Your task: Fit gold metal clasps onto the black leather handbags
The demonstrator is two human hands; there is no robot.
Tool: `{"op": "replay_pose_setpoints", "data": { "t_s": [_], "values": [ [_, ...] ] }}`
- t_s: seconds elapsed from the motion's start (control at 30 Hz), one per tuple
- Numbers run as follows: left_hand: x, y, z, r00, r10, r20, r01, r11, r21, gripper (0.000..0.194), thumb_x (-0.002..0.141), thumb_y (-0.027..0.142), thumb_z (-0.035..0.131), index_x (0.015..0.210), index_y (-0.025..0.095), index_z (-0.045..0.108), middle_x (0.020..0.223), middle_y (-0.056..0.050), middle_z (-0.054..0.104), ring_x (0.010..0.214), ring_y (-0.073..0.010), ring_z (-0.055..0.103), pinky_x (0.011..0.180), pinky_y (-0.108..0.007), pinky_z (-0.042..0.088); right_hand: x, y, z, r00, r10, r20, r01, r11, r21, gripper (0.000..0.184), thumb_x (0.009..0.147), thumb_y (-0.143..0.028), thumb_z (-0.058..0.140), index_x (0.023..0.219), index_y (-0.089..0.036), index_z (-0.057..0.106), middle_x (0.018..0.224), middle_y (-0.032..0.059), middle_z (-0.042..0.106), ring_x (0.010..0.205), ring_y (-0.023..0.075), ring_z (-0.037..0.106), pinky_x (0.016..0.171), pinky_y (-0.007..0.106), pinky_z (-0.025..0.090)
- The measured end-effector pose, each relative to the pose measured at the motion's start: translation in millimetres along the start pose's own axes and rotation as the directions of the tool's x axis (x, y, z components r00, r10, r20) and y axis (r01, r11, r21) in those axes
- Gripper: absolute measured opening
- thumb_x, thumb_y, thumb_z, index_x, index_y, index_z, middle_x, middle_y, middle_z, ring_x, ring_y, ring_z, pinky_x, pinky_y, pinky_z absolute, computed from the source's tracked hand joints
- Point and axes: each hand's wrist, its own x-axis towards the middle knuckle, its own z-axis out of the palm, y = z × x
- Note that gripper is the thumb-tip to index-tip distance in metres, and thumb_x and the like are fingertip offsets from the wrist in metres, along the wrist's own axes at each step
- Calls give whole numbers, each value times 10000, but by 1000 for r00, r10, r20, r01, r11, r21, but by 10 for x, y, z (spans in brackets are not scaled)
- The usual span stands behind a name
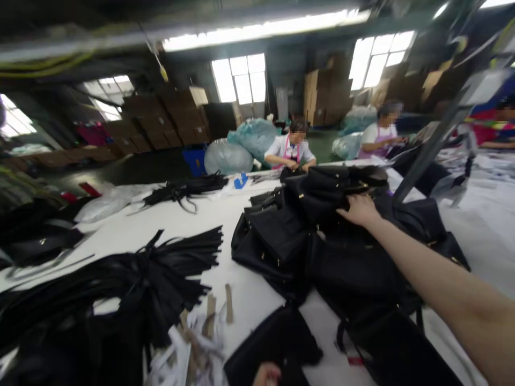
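Note:
A large heap of black bags (281, 236) with small gold-coloured fittings covers the middle and right of the white table. My right hand (361, 210) reaches across and lies on the upper part of this heap, thumb spread away from the fingers. At the bottom edge, my left hand (267, 373) is partly cut off, its fingers curled against a single black bag (277, 338) near me. Left of that bag lie scraps of white and tan strips (201, 343). A bundle of long black straps (148, 273), gathered by a tie, spreads over the table's left side.
A second black strap bundle (185, 190) and a small blue object (240, 180) lie farther back. A metal post (430, 139) rises at the right of the heap. Two co-workers in pink aprons sit across the table, before plastic sacks (229, 156) and stacked cartons (322, 96).

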Motion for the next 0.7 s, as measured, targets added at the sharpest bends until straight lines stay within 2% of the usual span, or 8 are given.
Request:
{"op": "replay_pose_setpoints", "data": {
  "t_s": [0.07, 0.1, 0.17, 0.23, 0.3, 0.4, 0.57, 0.7],
  "values": [
    [-318, -251, -53, 997, -55, 50, 60, 991, -123, 123, 866, 281, 569, 859, 161, 594, 648, 31, 563, 521, -92, 514, 507, -221, 449, -196, -14, 4, 1000, -27, 14, 27, 998, -54, 615, 856, -389, 595, 1288, 42, 514, 1399, 321, 435, 1367, 402, 302, 1114, 525, 202],
    [-428, -325, -85, 994, 22, 103, 11, 949, -314, 50, 786, 205, 548, 780, 159, 567, 571, 40, 512, 471, -84, 468, 467, -206, 397, -324, -36, 60, 985, -146, -94, 139, 987, -76, 590, 891, -407, 559, 1284, 31, 521, 1393, 299, 450, 1362, 364, 321, 1123, 491, 205],
    [-507, -408, -173, 996, -13, 88, 50, 902, -429, 50, 662, 196, 516, 708, 177, 522, 547, 49, 475, 442, -77, 440, 431, -194, 351, -714, -104, 276, 925, -352, -146, 355, 935, -6, 476, 917, -371, 537, 1276, -59, 553, 1397, 215, 486, 1355, 289, 356, 1142, 432, 219],
    [-465, -456, -297, 998, -59, 38, 70, 862, -502, 113, 570, 187, 483, 683, 189, 475, 597, 50, 475, 422, -61, 404, 383, -179, 280, -1301, -177, 582, 914, -405, 4, 396, 896, 202, 369, 880, -344, 581, 1171, -120, 624, 1341, 171, 549, 1317, 280, 413, 1138, 438, 262],
    [-411, -500, -444, 997, -80, -8, 63, 838, -543, 151, 517, 178, 457, 667, 193, 442, 599, 60, 455, 371, -38, 308, 345, -169, 171, -1980, -231, 939, 860, -314, 401, 132, 898, 420, 331, 843, -333, 615, 1121, -156, 648, 1347, 139, 557, 1335, 289, 403, 1154, 454, 253],
    [-424, -585, -648, 996, -62, -59, 18, 825, -565, 144, 497, 171, 441, 637, 195, 420, 545, 74, 422, 332, -22, 192, 338, -172, 83, -2838, -278, 1487, 709, -266, 653, -28, 915, 403, 229, 782, -324, 696, 959, -179, 699, 1114, 122, 683, 1133, 298, 578, 1046, 453, 406],
    [-624, -776, -806, 993, -11, -115, -54, 841, -538, 78, 567, 212, 488, 625, 185, 443, 528, 70, 423, 342, -14, 177, 355, -164, 85, -3534, -452, 2041, 467, -110, 877, -301, 913, 275, 245, 910, -367, 629, 985, -135, 655, 979, 47, 678, 876, 184, 652, 814, 386, 546],
    [-797, -917, -770, 991, 31, -129, -88, 880, -467, 291, 737, 417, 553, 603, 192, 426, 499, 82, 363, 349, -19, 172, 371, -173, 83, -3742, -706, 2131, 420, -93, 903, -450, 842, 297, 284, 954, -373, 570, 1106, -139, 620, 1056, 64, 658, 883, 170, 651, 773, 360, 565]
  ]
}}
